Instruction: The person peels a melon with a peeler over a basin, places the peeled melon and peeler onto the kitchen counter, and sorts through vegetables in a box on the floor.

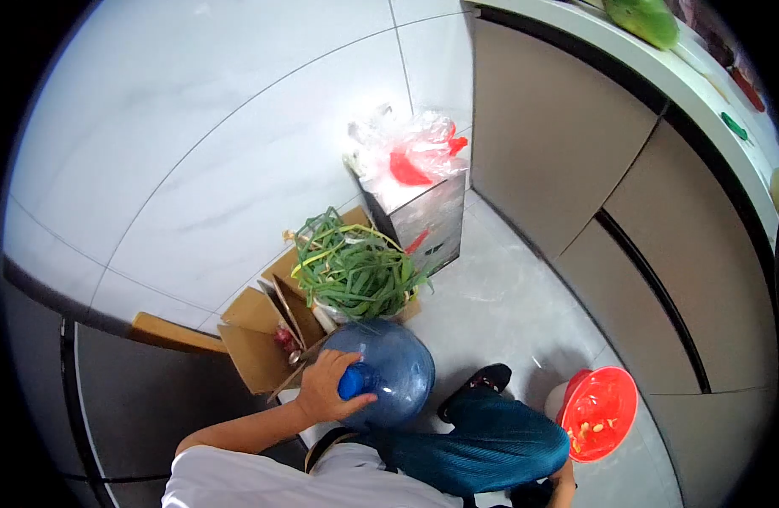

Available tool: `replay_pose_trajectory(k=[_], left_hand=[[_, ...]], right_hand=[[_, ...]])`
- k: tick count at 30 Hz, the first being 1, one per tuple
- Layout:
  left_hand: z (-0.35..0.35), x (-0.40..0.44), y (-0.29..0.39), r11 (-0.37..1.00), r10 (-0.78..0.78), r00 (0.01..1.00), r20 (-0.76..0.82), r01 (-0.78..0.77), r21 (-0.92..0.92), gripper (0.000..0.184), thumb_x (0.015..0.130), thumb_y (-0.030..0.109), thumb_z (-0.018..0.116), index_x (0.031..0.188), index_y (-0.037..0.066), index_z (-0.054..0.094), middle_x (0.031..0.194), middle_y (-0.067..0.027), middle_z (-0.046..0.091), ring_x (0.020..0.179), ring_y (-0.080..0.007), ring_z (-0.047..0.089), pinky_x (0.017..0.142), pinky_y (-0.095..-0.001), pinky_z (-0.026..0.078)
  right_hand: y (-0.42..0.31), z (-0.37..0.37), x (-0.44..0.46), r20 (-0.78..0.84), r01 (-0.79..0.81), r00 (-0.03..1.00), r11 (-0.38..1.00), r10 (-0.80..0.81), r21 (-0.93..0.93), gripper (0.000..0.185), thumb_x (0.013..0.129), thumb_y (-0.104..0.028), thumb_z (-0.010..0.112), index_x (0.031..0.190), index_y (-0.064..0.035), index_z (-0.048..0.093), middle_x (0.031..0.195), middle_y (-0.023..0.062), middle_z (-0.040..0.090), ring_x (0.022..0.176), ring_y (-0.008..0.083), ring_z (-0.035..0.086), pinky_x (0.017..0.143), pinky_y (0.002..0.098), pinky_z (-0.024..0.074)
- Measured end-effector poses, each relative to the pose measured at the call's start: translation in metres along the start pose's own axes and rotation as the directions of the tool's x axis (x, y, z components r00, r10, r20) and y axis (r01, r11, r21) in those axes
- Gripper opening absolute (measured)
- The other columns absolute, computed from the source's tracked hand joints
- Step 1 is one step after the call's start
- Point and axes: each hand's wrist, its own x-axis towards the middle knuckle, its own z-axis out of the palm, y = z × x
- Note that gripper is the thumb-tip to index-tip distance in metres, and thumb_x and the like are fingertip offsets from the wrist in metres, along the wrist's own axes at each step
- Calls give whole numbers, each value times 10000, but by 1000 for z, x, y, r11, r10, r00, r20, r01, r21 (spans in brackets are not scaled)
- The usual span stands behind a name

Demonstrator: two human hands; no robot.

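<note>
A large blue translucent water jug (402, 364) stands upright on the floor in front of me. My left hand (328, 388) is wrapped round its neck, with the blue cap (352, 381) showing between thumb and fingers. Low beside my bent knee is my right hand (562, 484), only partly in view; its fingers are hidden behind the leg. The red-rimmed bin (594, 383), with pale scraps inside, is the nearest thing to that hand.
Behind the jug, leafy green stalks (355, 267) rise beside an open cardboard box (258, 326). Plastic bags (410, 161) lie on a dark box by the tiled wall. Cabinets (567, 110) and a countertop (719, 110) bearing a green vegetable (647, 21) line the right.
</note>
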Motion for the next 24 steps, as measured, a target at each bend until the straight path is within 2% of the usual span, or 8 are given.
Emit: replay_pose_trajectory(k=[2,3,9,17,20,21,22,24], left_hand=[[10,-4,4,983,-150,989,12,148,108,627,731,411,887,1169,32,650,1069,-178,658,896,-347,672,740,-410,557],[9,-2,7,983,-166,986,18,163,89,532,732,334,888,1117,54,653,1006,-158,671,894,-339,695,743,-420,561],[16,-4,7,973,-230,973,-11,230,21,357,738,242,845,995,94,647,907,-131,659,800,-334,688,692,-409,552],[15,-6,7,980,-201,978,-56,201,-11,322,747,229,827,969,89,639,887,-113,627,754,-334,661,644,-415,541],[14,-11,9,979,-205,976,-66,205,-9,323,747,229,826,969,90,638,895,-112,632,759,-333,665,645,-413,542],[12,-14,9,974,-225,973,-59,225,5,324,746,228,828,969,91,637,900,-111,636,762,-332,668,647,-411,544],[10,-17,9,972,-233,971,-61,234,10,324,746,228,828,969,91,637,900,-111,636,762,-332,668,647,-411,544],[6,-22,11,969,-243,967,-77,246,32,323,744,230,830,964,93,637,908,-107,643,769,-325,675,654,-407,549]], right_hand=[[-6,-2,-2,4,-47,999,997,47,63,344,862,-208,682,1171,-55,686,1068,219,738,973,336,719,845,433,544],[-8,-2,-4,3,-61,998,994,61,95,342,863,-210,681,1169,-56,688,1067,218,738,971,336,719,843,433,544],[-19,-2,-9,-8,-111,993,949,118,297,331,869,-217,671,1160,-61,695,1065,215,740,955,337,718,832,435,544],[-64,-11,-5,73,-224,972,775,225,591,318,876,-227,658,1148,-68,704,1061,211,743,933,338,718,818,437,545],[-18,-8,25,-1,-67,997,893,75,445,302,884,-250,646,1120,-76,714,1046,211,744,905,347,717,803,445,547],[-13,-13,32,33,56,998,987,-62,149,290,884,-253,641,1103,-78,716,1043,215,741,909,368,715,799,452,549],[-8,-12,37,108,199,977,968,-184,-154,279,885,-255,636,1087,-81,718,1041,220,738,913,389,712,796,460,551],[-13,-11,44,94,175,982,979,-166,-103,279,887,-249,631,1095,-81,712,1046,230,731,938,409,704,801,472,550]])
